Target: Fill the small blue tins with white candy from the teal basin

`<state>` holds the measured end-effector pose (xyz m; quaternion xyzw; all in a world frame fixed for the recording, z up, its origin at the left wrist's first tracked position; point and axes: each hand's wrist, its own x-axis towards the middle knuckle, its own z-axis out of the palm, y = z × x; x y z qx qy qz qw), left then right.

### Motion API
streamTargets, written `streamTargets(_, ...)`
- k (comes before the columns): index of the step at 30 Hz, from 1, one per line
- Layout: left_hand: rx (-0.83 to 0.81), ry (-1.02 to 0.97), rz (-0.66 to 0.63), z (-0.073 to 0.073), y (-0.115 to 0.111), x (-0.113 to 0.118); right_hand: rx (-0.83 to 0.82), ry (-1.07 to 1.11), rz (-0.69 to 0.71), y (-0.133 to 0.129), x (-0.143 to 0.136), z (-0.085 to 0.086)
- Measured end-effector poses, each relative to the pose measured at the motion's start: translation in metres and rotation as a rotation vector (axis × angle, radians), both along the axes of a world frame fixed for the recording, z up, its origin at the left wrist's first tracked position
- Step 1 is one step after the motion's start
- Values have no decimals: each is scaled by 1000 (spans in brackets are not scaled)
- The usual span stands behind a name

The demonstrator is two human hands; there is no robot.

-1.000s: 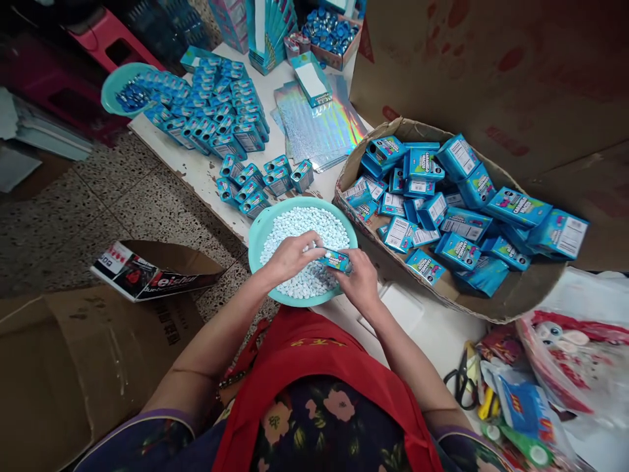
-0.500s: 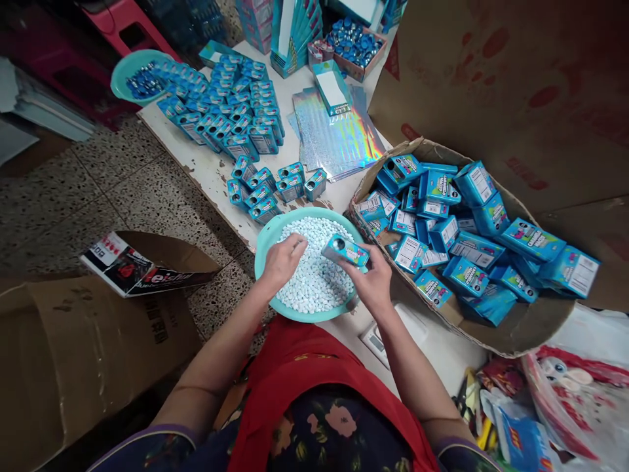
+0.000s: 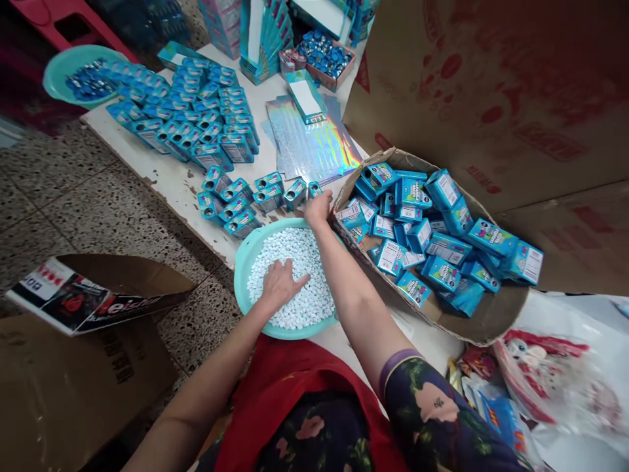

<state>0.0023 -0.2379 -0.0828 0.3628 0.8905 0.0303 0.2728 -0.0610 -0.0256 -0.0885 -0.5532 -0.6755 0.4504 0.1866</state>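
My left hand (image 3: 279,286) rests on small white candies (image 3: 295,308), its fingers spread. They fill a mint-green basin (image 3: 240,275) at the table's front edge. Beyond the basin, my right hand (image 3: 318,208) grips a small blue candy box (image 3: 314,189), upright with a hole in its top; the hand covers much of it. Just left of that box stands another blue box (image 3: 295,194), with several more like it (image 3: 236,208) farther left, their top holes dark.
A torn cardboard carton (image 3: 491,334) holding several blue boxes stands right of the basin. Packed rows of boxes (image 3: 187,118) fill the table's far left. Shiny holographic sheets (image 3: 309,147) lie behind. An open carton (image 3: 103,288) stands on the left.
My right hand has carried the candy box from over the basin to the table beyond it. My left hand has lowered and spread onto the candies. The view has shifted right.
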Motion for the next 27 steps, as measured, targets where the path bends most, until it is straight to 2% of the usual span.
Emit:
streamTargets(3, 23, -38, 28, -3, 3, 4, -58, -37, 31, 0, -1, -3)
streamTargets(5, 45, -56, 46, -7, 5, 6, -16, -30, 83, -6, 6, 6)
streamTargets(7, 91, -77, 59, -10, 5, 6, 148, 42, 198, -10, 25, 22)
streamTargets(9, 159, -117, 78, -15, 4, 5, 383, 148, 306, -3, 57, 42)
streamTargets(11, 222, -198, 124, -19, 4, 0, 547, 188, 254, 23, 100, 61)
streamTargets(14, 351, -414, 234, -24, 3, -7, 661, 21, 63, 92, 171, 84)
streamTargets(16, 454, -608, 332, -24, 3, -11, 620, -150, -73, 141, 212, 92)
streamTargets(17, 495, -718, 407, -23, 3, -12, 565, -211, -96, 162, 228, 94)
streamTargets(20, 554, -1066, 685, -15, 4, -12, 404, -251, -122, 197, 252, 92)
streamTargets(23, 629, -1269, 821, -6, 4, -12, 377, -197, -115, 197, 255, 88)
streamTargets(27, 735, -1443, 930, -1, 0, -16, 320, -65, -167, 175, 260, 91)
